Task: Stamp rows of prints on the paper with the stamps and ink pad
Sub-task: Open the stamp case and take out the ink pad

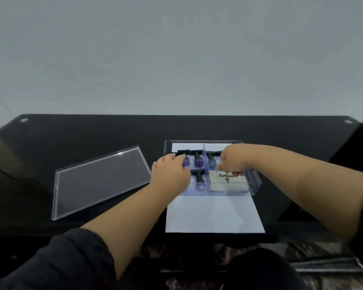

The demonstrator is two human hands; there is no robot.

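A clear box stands on the far half of the white paper. Its left side holds several purple-headed stamps with black handles, one of them lying nearer me. The white Artline ink pad fills the right compartment. My left hand rests over the box's left part, fingertips at the leftmost stamp. My right hand reaches down into the right compartment, its fingers curled on the ink pad's far edge.
The box's clear lid lies on the black table to the left of the paper. A dark object juts in at the right edge. The table's front edge runs just below the paper.
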